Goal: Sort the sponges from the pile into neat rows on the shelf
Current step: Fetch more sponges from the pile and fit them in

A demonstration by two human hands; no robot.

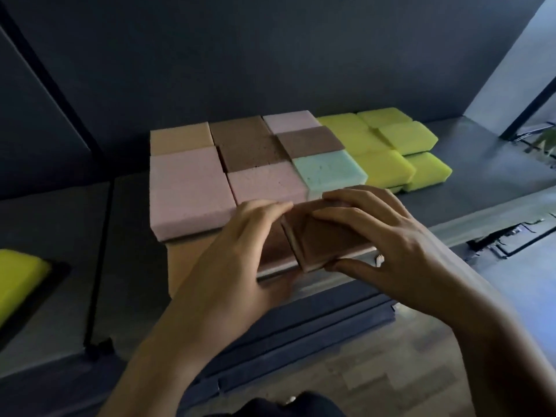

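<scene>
Held sponge: a brown sponge (328, 239) with a pale layer showing along its near edge, at the front lip of the shelf (469, 182), just in front of the light blue sponge (329, 171).
Orientation: brown face up, tilted, its near left corner lowest; the long axis runs roughly along the shelf front, skewed a little against the rows behind.
Right hand (385, 242): fingers curled over the sponge's top and far edge, thumb against its near edge; the sponge is gripped between them.
Left hand (228, 266): fingers nearly straight and together, laid over a second brown sponge (273, 248); fingertips touch the held sponge's far left corner.
Rows behind: a large pink sponge (189, 188) at the left, then brown and pink blocks set edge to edge, with yellow-green sponges (385, 145) at the right, some stacked.
Lower left: one yellow sponge (18, 278) lies on a dark tray (57, 272), well apart from the rows.
</scene>
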